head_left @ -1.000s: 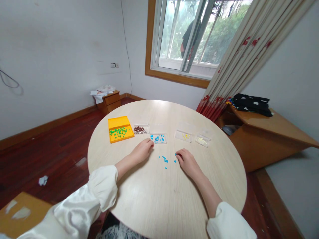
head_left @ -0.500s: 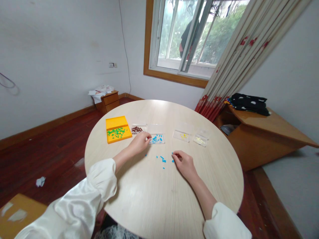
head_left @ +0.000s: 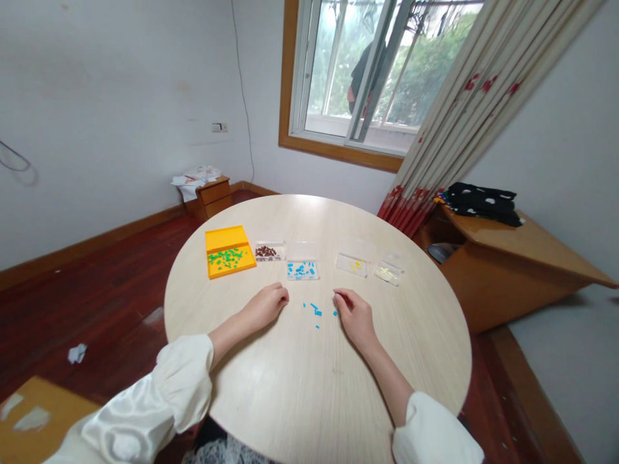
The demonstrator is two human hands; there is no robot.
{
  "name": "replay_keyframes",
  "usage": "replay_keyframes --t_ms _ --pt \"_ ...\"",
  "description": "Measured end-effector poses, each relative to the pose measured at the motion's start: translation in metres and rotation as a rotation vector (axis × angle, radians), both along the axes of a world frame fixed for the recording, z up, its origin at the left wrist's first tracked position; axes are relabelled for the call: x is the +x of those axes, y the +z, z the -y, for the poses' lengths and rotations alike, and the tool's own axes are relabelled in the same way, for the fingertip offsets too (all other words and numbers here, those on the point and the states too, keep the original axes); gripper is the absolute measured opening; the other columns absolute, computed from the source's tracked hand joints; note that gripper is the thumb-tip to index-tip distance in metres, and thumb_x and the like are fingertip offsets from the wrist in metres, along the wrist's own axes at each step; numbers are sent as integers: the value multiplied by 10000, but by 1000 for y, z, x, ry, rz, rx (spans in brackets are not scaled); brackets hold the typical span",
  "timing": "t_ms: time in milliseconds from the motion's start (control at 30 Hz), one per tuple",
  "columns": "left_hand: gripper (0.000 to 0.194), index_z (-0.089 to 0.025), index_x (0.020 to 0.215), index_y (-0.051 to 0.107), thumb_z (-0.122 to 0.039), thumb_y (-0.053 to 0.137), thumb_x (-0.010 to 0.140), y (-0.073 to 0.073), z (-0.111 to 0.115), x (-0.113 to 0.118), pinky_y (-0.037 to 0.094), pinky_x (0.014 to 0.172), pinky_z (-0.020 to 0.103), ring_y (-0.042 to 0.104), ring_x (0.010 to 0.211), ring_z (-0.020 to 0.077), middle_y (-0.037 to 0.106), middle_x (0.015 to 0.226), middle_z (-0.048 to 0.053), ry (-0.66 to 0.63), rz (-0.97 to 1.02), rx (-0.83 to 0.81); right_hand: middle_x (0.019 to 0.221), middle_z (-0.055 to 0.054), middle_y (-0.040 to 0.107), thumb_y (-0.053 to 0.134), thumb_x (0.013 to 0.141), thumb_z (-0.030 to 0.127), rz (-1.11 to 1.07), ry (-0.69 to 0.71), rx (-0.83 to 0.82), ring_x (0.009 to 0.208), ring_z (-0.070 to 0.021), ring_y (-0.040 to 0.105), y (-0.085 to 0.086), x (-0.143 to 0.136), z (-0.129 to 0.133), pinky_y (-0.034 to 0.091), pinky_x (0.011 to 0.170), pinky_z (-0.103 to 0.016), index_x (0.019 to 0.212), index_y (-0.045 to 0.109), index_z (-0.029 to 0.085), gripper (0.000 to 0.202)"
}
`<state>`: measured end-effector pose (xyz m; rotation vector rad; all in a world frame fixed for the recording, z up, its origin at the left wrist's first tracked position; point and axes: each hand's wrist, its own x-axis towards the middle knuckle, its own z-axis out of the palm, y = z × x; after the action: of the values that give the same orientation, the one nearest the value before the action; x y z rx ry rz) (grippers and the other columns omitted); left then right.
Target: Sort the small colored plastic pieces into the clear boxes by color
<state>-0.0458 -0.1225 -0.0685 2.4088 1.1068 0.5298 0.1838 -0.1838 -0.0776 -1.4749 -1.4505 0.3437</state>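
Note:
My left hand [head_left: 269,305] rests low over the table, its fingers closed at the spot where a small blue piece lay; what they hold is hidden. My right hand [head_left: 355,316] pinches a tiny blue piece [head_left: 335,294] between thumb and fingertip. Several loose blue pieces [head_left: 318,313] lie on the wood between both hands, one of them close beside the right fingers. Beyond them stands an open clear box [head_left: 304,270] with blue pieces in it.
On the round table [head_left: 309,399] also stand a yellow box [head_left: 225,240] of green pieces, a clear box of brown pieces [head_left: 267,252], and two clear boxes with yellow [head_left: 356,264] and pale pieces [head_left: 388,272]. A cabinet [head_left: 536,258] is at the right.
My left hand has moved from the clear box of blue pieces back toward me, onto the table. My right hand has shifted only slightly and keeps its pinch.

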Motion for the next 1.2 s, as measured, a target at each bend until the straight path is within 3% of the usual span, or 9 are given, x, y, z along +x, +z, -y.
replay_keyframes --t_ms 133,200,333,500,667,900,1033,1200 --pt "176 -146 749 642 -102 478 796 0 1 0 434 749 293 568 790 178 626 800 78 40 126 -21 776 -69 685 496 795 349 -29 -2 -25 669 -175 614 1 -1 0 497 635 -306 829 637 167 233" --pt "127 -146 727 637 -122 524 776 3 1 1 440 747 305 575 768 177 632 763 68 94 274 -111 717 -49 656 488 803 352 -21 1 -29 625 -161 588 3 -1 1 475 602 -286 787 609 170 220" --pt "30 -116 748 628 -132 610 729 9 -2 5 480 689 297 593 639 139 630 654 33 201 736 -569 637 -14 581 454 826 357 8 -2 -10 585 -140 533 6 -2 2 432 571 -258 724 536 186 215" --pt "156 -73 799 655 -48 710 654 14 -7 5 519 767 303 637 653 121 671 698 62 270 1113 -990 585 18 493 366 871 428 33 -5 -36 536 -125 466 4 -1 2 380 527 -243 698 461 203 299" --pt "202 -49 858 690 10 690 665 16 -6 -1 519 856 300 663 754 132 703 839 112 249 1169 -1139 550 28 428 229 901 547 -26 -19 -33 508 -126 435 -2 1 0 359 511 -248 647 404 220 450" --pt "111 -58 815 712 -13 640 743 21 -2 -3 489 914 260 657 789 106 708 921 117 222 1141 -1196 473 34 395 222 871 639 6 -6 -58 449 -112 401 -1 2 0 319 472 -247 538 353 223 549" --pt "70 -53 789 705 -39 645 755 20 -2 -2 513 840 216 648 747 91 704 891 107 223 1153 -1210 442 31 387 218 863 655 -6 9 -72 431 -112 393 2 0 1 324 460 -247 503 348 223 577" --pt "51 -42 731 671 -90 680 747 10 -5 -2 515 646 159 602 599 65 648 661 62 236 1174 -1204 423 28 374 251 849 667 -53 9 -94 426 -112 383 4 -1 2 311 449 -249 470 350 220 594"
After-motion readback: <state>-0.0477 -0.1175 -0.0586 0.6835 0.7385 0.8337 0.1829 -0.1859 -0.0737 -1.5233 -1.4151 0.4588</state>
